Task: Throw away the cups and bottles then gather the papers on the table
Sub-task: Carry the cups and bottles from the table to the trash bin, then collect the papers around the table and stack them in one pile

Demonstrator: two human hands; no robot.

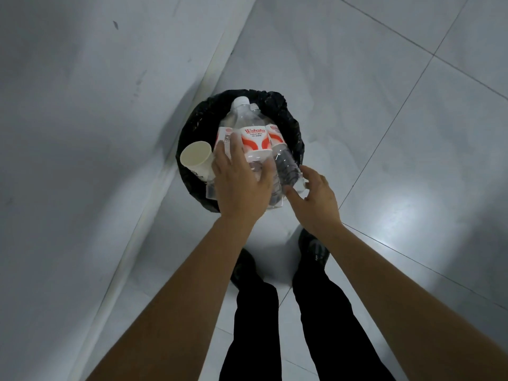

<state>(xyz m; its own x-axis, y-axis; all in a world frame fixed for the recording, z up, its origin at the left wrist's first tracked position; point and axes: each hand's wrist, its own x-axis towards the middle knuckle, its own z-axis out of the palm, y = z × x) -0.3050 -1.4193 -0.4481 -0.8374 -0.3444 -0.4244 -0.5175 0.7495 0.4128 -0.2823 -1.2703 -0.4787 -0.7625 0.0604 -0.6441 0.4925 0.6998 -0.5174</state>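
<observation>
Head view: our left hand point(242, 185) spreads flat on the bottles point(254, 138) — caps away, over the bin point(292, 125) — right hand point(316, 196) empty.

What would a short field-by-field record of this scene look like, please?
setting: tiled floor beside a wall
bin: black-bagged bin on the floor, near the wall
bottles: clear bottles with red-and-white labels, three labels showing, lying over the bin's mouth, caps pointing away
paper cup: paper cup at the bin's left edge, tilted, its open mouth toward the camera
left hand: left hand, fingers spread, on the bottles
right hand: right hand, fingers spread, by the bottle bases; contact unclear
</observation>
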